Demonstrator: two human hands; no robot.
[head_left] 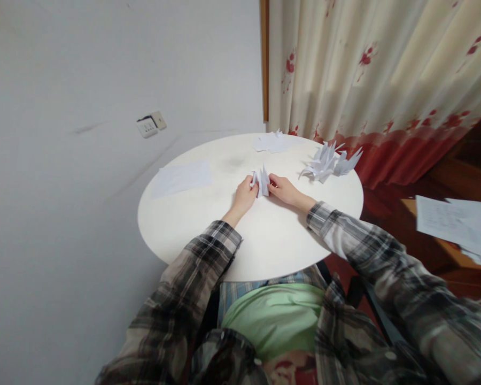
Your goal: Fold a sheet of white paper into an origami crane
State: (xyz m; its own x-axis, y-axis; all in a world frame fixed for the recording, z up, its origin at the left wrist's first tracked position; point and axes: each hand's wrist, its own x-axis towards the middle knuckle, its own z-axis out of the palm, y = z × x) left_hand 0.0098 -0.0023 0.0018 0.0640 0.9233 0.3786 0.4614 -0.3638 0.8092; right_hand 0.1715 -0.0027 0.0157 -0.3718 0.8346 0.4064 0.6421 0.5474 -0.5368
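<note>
A: Where is the folded paper (261, 182), and what have your hands got on it?

B: It stands near the middle of the round white table (192, 224). Your left hand (244, 195) meets it from the left, fingers pinched shut on its edge. Your right hand (281, 188) meets it from the right, fingers closed on the other side. Both hands rest low on the table, wrists down.

A: What else lies about the folded paper?

B: To its right, toward the table's edge, a cluster of folded figures (328, 163), pointed tips up. Behind it, at the far rim, a small heap of sheets (273, 142). To its left, a flat sheet (181, 178), well apart. Off the table, far right, more papers (457, 222) on a wooden surface. Curtain (369, 69) behind the table.
</note>
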